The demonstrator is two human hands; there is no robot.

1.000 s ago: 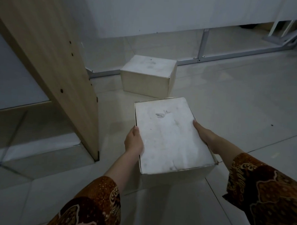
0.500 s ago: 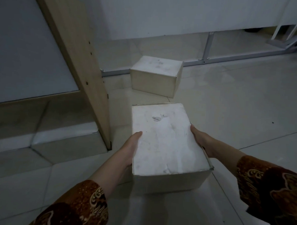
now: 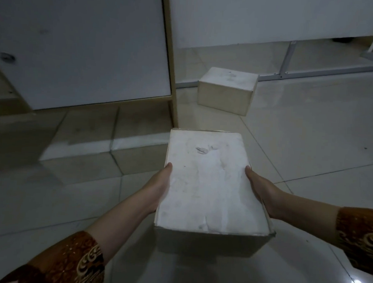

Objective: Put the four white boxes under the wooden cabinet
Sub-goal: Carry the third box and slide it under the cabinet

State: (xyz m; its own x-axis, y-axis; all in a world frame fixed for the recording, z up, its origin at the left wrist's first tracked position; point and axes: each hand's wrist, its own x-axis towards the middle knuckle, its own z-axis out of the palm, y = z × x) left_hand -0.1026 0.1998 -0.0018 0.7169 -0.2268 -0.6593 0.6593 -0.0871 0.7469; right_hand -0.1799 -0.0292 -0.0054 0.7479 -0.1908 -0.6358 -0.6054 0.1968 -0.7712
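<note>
You held a white box (image 3: 209,185) between both hands above the tiled floor (image 3: 309,157), just in front of the wooden cabinet (image 3: 171,55). Your left hand (image 3: 158,189) pressed flat against the box's left side, your right hand (image 3: 262,191) against its right, thumbs at the top edge, both grasping it. The box's far end sat near the foot of the cabinet's side panel. A second box (image 3: 227,89) stood on the floor beyond, right of that panel and close to it. Patterned brown sleeves (image 3: 69,262) covered your forearms.
</note>
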